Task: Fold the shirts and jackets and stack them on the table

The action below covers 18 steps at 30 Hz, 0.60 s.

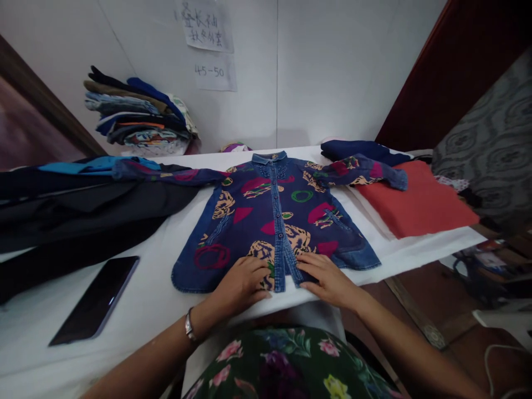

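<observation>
A dark blue denim shirt with a colourful print lies face up, collar at the far end and both sleeves spread outward. Its buttoned front parts into a slit near the hem. My left hand rests on the lower front, left of the placket, fingers stretched out over the cloth and thumb apart. On the other side of the slit, my right hand lies on the hem with its fingers extended. The undersides of both hands are hidden.
Dark garments are heaped at left, near a black phone. A folded clothes stack stands at the back left. An orange-red folded cloth and navy clothing lie at right. The white table ends just before my body.
</observation>
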Available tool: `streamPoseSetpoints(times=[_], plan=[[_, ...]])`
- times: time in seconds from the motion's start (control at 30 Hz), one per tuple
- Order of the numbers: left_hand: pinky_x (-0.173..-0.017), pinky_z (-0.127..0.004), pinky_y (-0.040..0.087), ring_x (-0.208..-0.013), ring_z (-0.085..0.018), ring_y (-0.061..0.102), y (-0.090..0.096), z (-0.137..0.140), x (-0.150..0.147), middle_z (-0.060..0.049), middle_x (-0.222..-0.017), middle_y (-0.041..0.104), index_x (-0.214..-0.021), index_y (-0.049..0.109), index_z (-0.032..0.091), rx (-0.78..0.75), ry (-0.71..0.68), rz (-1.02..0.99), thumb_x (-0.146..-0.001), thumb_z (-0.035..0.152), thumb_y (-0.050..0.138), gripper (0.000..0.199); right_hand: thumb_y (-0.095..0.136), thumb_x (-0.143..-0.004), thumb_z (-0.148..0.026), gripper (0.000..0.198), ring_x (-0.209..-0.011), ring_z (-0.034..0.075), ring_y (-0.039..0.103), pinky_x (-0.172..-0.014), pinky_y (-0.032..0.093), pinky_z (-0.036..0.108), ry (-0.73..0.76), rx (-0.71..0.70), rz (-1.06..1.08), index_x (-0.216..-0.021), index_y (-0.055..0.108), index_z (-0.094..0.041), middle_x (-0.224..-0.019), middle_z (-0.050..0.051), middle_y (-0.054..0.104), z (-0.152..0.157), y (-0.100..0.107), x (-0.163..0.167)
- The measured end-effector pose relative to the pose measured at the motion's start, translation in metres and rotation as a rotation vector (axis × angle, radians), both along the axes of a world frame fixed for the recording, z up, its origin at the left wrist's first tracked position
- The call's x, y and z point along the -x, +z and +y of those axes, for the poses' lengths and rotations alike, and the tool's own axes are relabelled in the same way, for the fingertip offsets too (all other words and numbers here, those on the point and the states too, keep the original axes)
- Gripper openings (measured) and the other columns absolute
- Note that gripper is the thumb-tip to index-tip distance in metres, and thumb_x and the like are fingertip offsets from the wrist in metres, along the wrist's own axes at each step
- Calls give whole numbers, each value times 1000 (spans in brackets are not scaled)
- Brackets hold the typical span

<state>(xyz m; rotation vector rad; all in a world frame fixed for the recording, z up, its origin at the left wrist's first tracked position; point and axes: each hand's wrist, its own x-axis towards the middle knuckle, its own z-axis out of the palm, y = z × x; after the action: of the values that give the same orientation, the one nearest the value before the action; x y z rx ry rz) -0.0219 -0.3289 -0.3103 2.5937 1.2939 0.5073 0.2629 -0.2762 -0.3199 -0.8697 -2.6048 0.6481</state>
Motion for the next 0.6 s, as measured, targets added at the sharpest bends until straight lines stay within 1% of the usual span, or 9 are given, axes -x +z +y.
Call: streamPoseSetpoints(times=[0.03,0.1,0.2,0.27,0.33,0.37,0.43,0.53,0.6], plan=[[-90,-39,42,-105,-22,59,-1,0,0,-4,-110,68,-104,63,23,2,8,16,-86,37,64,23,61,-91,-37,42,-135,27,44,-110,36,51,11,-2,-24,-130,59,-22,-143,12,52,0,0,0],[-87,-38,42,-101,-20,59,-3,0,-2,-3,-107,68,-99,65,23,3,18,33,-90,33,58,15,63,-90,-37,41,-136,27,43,-110,36,51,32,3,-46,-128,61,-22,-145,12,51,1,-1,-2],[-84,-36,42,-95,-18,59,-5,0,-6,-2,-99,68,-94,65,23,-49,1,56,-94,29,51,15,67,-86,-38,46,-136,29,43,-109,36,52,64,25,-27,-128,61,-21,-145,14,51,6,-4,-5],[-81,-35,42,-90,-17,59,-6,1,-8,-2,-93,67,-91,65,20,-110,-34,106,-95,26,47,19,65,-88,-36,37,-134,28,46,-108,38,51,78,37,25,-122,65,-22,-141,13,55,10,-7,-7],[-76,-34,42,-83,-17,58,-6,2,-9,-3,-85,66,-86,63,19,-158,-67,168,-96,24,44,22,57,-93,-32,22,-129,26,52,-105,41,50,82,40,84,-108,70,-22,-133,12,61,13,-9,-8],[-74,-33,42,-80,-17,57,-6,3,-9,-3,-83,65,-84,62,18,-173,-73,188,-96,22,43,23,53,-95,-30,20,-125,26,55,-104,43,49,78,39,111,-101,71,-21,-128,11,65,13,-9,-7],[-71,-32,41,-77,-16,56,-5,5,-9,-3,-80,63,-82,60,18,-189,-53,190,-96,21,42,24,49,-97,-28,21,-117,24,60,-99,46,45,50,52,171,-92,69,-20,-120,10,68,13,-8,-6],[-69,-32,41,-73,-16,55,-1,8,-7,-2,-77,62,-81,57,18,-170,15,140,-97,21,40,24,47,-97,-29,20,-105,20,65,-91,51,38,-26,116,295,-89,63,-20,-115,10,69,11,-3,-3],[-69,-32,41,-75,-17,55,1,7,-8,-3,-79,62,-83,57,18,-127,42,109,-96,26,43,20,45,-98,-30,20,-100,19,66,-88,52,35,-89,128,371,-89,61,-20,-113,10,69,9,1,-1]])
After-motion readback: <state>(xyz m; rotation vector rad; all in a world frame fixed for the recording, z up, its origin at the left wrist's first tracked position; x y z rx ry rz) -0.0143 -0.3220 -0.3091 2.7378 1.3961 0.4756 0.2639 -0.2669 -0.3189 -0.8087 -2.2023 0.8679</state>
